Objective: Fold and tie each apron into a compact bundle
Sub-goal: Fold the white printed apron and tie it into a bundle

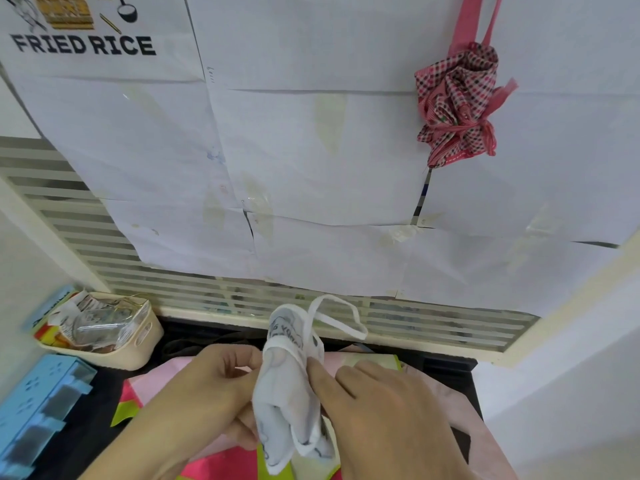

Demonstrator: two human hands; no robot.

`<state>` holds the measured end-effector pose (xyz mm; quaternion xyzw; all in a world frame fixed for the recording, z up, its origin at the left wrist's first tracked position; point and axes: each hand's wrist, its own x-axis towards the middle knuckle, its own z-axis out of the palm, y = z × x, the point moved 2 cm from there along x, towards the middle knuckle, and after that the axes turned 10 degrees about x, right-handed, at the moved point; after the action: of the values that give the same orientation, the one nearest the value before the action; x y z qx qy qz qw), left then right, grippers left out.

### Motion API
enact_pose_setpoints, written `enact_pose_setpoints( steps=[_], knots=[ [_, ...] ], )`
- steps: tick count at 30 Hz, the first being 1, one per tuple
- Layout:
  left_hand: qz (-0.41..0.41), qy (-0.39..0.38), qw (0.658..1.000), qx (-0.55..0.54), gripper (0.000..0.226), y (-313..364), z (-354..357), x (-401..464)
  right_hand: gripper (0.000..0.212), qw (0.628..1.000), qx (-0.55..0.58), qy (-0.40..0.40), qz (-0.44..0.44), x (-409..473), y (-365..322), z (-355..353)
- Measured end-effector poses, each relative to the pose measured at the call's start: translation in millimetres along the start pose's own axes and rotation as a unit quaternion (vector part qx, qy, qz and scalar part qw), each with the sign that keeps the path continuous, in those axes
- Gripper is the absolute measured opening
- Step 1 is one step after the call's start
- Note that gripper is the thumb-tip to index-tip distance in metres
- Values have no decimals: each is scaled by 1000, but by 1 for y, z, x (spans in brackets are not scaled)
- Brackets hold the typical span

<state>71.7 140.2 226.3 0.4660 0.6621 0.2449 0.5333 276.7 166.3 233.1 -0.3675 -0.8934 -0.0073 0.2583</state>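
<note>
Hands both busy at white apron (289, 389), rolled into upright bundle above dark counter (86, 431). Left hand (211, 386) curled round bundle's left side, right hand (384, 407) pinching right side with thumb and fingers. White strap (341, 322) wraps bundle's upper part, loose loop sticking out toward window slats. Pink-green cloth (221, 462) spread beneath. Red checked apron bundle (457, 102), tied, hangs on papered wall. Cream basket (138, 337) left, blue box (38, 407) near it.

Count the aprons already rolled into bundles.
2: a white bundle held between both hands, and a pink checked bundle hanging on the wall. Flat fabric beneath may hide others.
</note>
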Motion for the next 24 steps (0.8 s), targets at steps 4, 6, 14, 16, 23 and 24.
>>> enact_pose_setpoints(
  steps=[4,6,14,16,23,24],
  knots=[
    [-19,-26,990,-137,37,7,-5,-7,53,999,6,-44,-13,-5,4,7],
    [-46,-77,975,-202,72,17,-2,-4,71,996,27,-81,-3,-5,6,6],
    [74,-28,990,-118,27,9,13,-7,44,988,130,-50,62,-5,9,-6],
    [81,-11,983,-162,31,8,11,-5,23,956,228,-7,183,-3,16,-22],
    [112,-73,942,-307,43,13,2,-7,39,886,334,-21,320,-8,27,-19],
    [114,-89,936,-321,44,14,2,-7,42,898,317,-20,304,-8,24,-20]
  ],
)
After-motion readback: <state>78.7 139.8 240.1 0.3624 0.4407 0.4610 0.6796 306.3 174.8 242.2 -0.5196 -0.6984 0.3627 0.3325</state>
